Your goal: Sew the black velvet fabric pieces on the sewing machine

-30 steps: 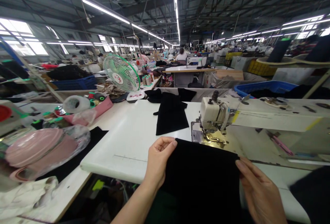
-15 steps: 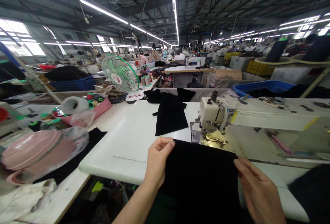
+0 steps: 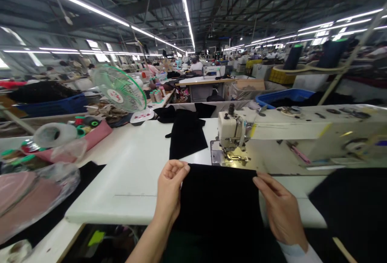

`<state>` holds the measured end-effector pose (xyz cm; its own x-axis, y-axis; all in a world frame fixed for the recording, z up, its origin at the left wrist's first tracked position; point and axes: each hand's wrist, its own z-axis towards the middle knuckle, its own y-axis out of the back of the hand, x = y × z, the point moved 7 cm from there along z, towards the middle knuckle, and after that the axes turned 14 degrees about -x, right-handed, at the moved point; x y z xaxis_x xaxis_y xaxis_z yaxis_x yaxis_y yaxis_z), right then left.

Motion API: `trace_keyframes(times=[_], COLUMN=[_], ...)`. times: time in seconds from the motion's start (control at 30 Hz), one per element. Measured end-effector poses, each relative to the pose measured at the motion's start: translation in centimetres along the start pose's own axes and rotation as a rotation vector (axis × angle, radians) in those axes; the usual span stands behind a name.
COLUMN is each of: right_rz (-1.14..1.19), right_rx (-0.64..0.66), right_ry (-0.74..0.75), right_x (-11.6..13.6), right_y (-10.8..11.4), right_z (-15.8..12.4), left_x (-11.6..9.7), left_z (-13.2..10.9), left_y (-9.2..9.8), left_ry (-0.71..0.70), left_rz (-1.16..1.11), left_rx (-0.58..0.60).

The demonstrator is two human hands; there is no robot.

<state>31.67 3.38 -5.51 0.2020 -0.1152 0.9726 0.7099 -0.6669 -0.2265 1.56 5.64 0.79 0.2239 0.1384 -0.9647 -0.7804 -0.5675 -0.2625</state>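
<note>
A piece of black fabric hangs between my two hands at the front edge of the white sewing table. My left hand pinches its upper left corner between thumb and fingers. At the upper right corner, my right hand grips the cloth the same way, so the top edge is stretched nearly straight. Just beyond that edge stands the sewing machine, its needle area over a brass-coloured plate. Another black fabric piece lies flat on the table, left of the machine head.
A green fan stands at the back left. Thread cones sit in a pink bin, and a plastic-wrapped pink bundle lies at left. More black cloth is at right. Behind the machine is a blue crate.
The view has turned to the right, so the scene sits further left and more of the machine shows. Both hands keep hold of the same black fabric.
</note>
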Motion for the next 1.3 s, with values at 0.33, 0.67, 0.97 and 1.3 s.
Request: trace_keyframes(times=[0.33,0.67,0.97,1.3], right_rz=[0.139,0.273,0.291,-0.068], right_rx=[0.058,0.035,0.043,0.431], right_ry=[-0.088,-0.185,-0.166,-0.255], right_x=[0.6,-0.2,0.0,1.4], right_y=[-1.3,-1.9,-1.8,-1.7], right_z=[0.0,0.2,0.6,-0.7], left_x=[0.6,0.5,1.3,-4.6], left_z=[0.8,0.3,0.4,3.6], left_y=[-0.1,-0.5,-0.5,-4.9], left_ry=[0.085,0.136,0.151,-0.096], left_rz=[0.007,0.010,0.017,0.231], left_rx=[-0.023,-0.090,-0.071,0.224])
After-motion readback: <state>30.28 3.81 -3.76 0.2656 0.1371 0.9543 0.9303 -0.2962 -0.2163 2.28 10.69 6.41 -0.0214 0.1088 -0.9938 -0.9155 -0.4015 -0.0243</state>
